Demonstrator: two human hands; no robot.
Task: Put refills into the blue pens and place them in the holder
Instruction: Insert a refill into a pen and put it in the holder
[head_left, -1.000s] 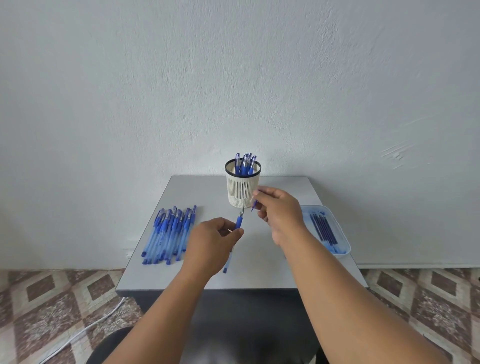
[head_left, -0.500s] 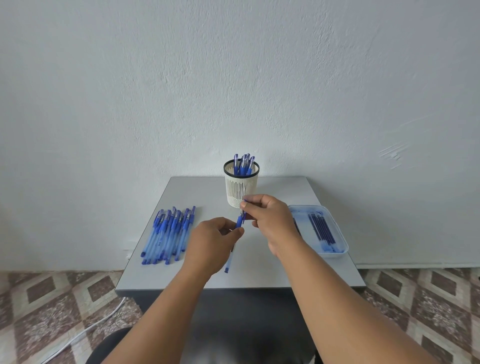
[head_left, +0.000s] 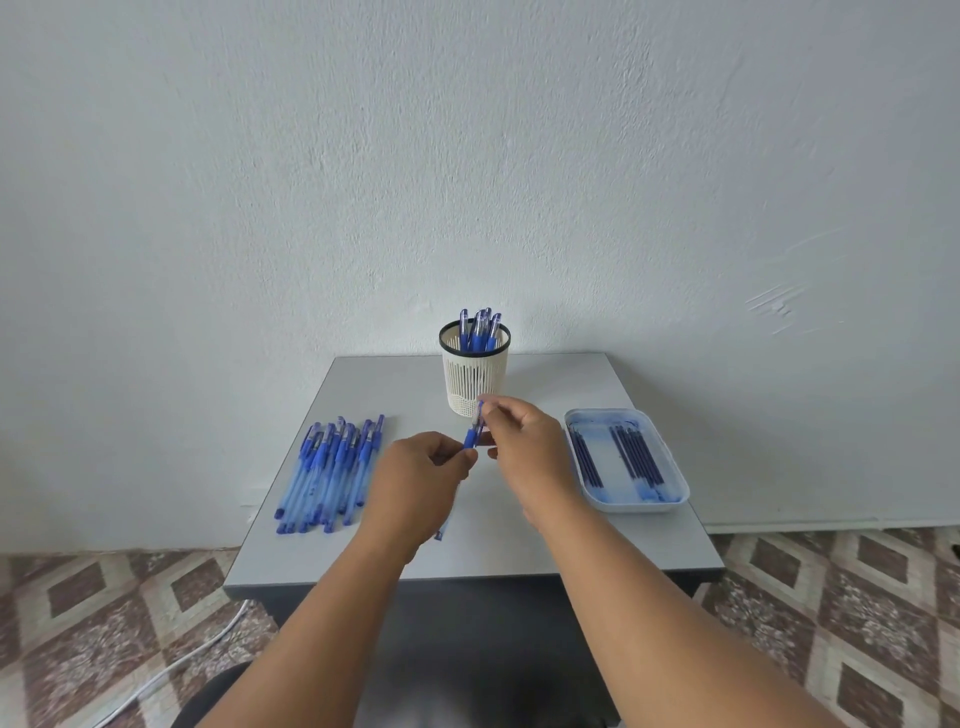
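Note:
Over the middle of the grey table (head_left: 545, 540), my left hand (head_left: 418, 488) grips a blue pen (head_left: 471, 438) by its barrel, tip end pointing up and away. My right hand (head_left: 530, 449) pinches the pen's upper end just in front of the holder. The lower barrel pokes out beneath my left hand. A white mesh holder (head_left: 475, 379) with a black rim stands at the back centre with several blue pens in it. A bundle of blue pens (head_left: 332, 470) lies on the left. A pale tray (head_left: 675, 483) on the right holds several dark refills (head_left: 636, 454).
The table stands against a white wall. A white cable (head_left: 171, 670) runs across the patterned tile floor at the lower left. A dark seat edge shows at the bottom, under my forearms.
My right hand has moved left from beside the holder onto the top end of the pen in my left hand. My left hand has stayed in place.

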